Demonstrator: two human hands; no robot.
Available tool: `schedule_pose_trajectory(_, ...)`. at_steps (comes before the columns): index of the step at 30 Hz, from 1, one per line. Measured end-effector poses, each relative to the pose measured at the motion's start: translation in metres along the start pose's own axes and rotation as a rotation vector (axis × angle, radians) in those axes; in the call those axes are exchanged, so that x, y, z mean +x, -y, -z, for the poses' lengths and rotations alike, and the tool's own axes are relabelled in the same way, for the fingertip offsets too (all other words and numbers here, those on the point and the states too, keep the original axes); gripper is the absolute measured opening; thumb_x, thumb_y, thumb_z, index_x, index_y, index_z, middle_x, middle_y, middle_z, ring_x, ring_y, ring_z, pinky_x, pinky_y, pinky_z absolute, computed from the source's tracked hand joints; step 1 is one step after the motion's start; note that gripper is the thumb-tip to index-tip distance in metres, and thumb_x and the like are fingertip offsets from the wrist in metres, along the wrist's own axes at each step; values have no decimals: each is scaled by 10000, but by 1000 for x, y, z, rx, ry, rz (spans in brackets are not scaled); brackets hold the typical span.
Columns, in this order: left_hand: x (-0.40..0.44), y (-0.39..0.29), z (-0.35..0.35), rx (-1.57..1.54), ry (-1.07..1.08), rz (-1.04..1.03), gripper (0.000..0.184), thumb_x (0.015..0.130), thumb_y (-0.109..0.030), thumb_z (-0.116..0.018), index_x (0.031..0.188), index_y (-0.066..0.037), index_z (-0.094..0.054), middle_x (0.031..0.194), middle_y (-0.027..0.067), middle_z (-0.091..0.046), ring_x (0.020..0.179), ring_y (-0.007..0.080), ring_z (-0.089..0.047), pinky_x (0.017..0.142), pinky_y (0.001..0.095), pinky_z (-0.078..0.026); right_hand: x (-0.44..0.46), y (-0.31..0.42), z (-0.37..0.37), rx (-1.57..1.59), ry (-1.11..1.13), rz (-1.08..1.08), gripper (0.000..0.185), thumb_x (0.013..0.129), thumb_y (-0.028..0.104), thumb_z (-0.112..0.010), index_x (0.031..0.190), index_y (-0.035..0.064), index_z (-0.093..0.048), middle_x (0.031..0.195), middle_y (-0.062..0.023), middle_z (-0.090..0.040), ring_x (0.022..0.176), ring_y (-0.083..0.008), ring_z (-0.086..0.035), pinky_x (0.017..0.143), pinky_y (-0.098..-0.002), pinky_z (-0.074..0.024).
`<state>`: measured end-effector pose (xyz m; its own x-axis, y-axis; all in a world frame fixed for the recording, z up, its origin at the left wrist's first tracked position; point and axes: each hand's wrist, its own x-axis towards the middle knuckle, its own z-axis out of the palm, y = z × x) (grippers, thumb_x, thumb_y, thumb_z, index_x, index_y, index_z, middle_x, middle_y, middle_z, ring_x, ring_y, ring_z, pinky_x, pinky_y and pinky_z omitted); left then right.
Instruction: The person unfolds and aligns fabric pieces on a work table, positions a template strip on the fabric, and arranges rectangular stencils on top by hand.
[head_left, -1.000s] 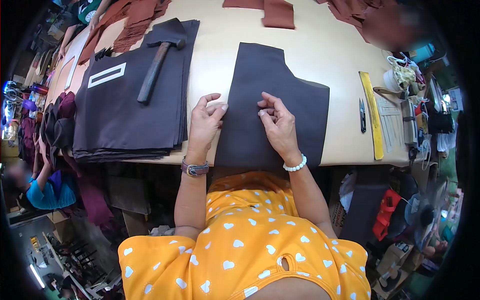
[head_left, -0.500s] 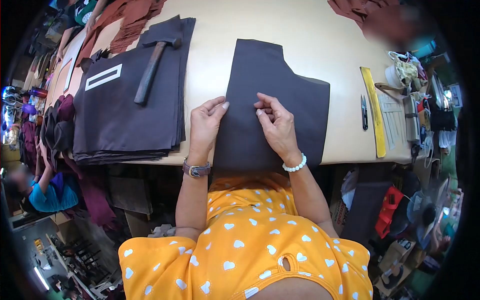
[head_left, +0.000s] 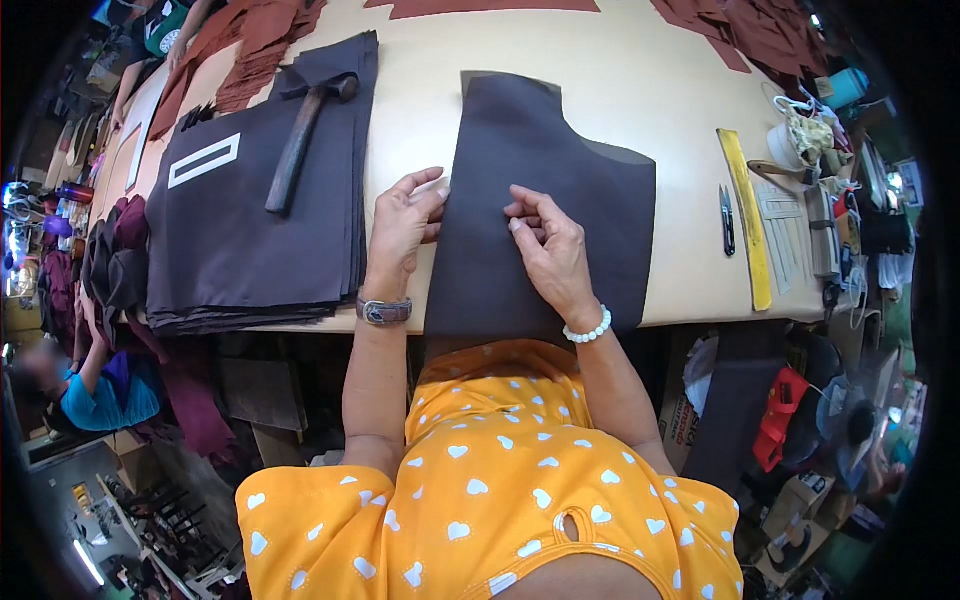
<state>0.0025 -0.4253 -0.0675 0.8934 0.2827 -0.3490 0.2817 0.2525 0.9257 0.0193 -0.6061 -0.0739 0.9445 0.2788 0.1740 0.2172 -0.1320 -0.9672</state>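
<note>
A dark cut piece of fabric point(head_left: 540, 260) with a curved notch at its upper right lies flat in front of me and reaches the table's near edge. A thin lighter edge shows beneath it along the top and notch. Beside its left edge is my left hand point(head_left: 402, 222), fingers apart, with nothing visible in it. My right hand point(head_left: 556, 250) rests over the middle of the fabric, fingers curled and thumb closed toward them. Whatever it may pinch is too small to make out.
Left stands a stack of dark fabric point(head_left: 240, 240) with a hammer point(head_left: 297, 150) and a white rectangular frame point(head_left: 205, 160) on it. Right lie thread snips point(head_left: 728, 222), a yellow ruler point(head_left: 745, 220) and pale templates point(head_left: 785, 235). Rust-coloured fabric point(head_left: 480, 8) lies at the back. Another person point(head_left: 110, 390) is at left.
My left hand has shifted a little left and up, off the fabric's edge, and its fingers have spread. My right hand has hardly moved. The view has tilted slightly.
</note>
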Motion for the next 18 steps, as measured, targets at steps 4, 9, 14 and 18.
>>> schedule_pose_trajectory(4, -4, -6, -2, 0, 14, 41, 367, 844, -122, -595, 1182, -6, -508, 745, -25, -592, 574, 19, -528, 505, 153, -466, 0, 0, 1, 4, 4, -10, 283, 817, -29, -520, 1097, -48, -554, 869, -110, -613, 686, -116, -583, 615, -231, -495)
schedule_pose_trajectory(9, -1, -7, -2, -20, 10, 43, 366, 832, -103, -599, 1172, -1, -510, 771, 19, -619, 601, 46, -564, 512, 174, -480, -1, 2, 1, 17, 10, -27, 287, 815, -34, -520, 1100, -47, -553, 878, -109, -613, 688, -117, -584, 616, -232, -497)
schedule_pose_trajectory(14, -1, -7, -1, -4, 37, 36, 380, 822, -131, -626, 1167, -22, -511, 833, 20, -642, 638, 44, -592, 538, 170, -501, 0, 1, 0, 8, 0, -13, 287, 815, -35, -519, 1099, -48, -553, 879, -115, -615, 691, -121, -586, 617, -235, -499)
schedule_pose_trajectory(18, 0, -7, -1, 1, 35, 33, 376, 826, -133, -626, 1166, -21, -511, 833, 19, -642, 633, 43, -590, 535, 169, -504, 0, 1, 1, 3, -1, -15, 284, 815, -32, -520, 1096, -48, -554, 879, -120, -616, 697, -126, -590, 622, -238, -500)
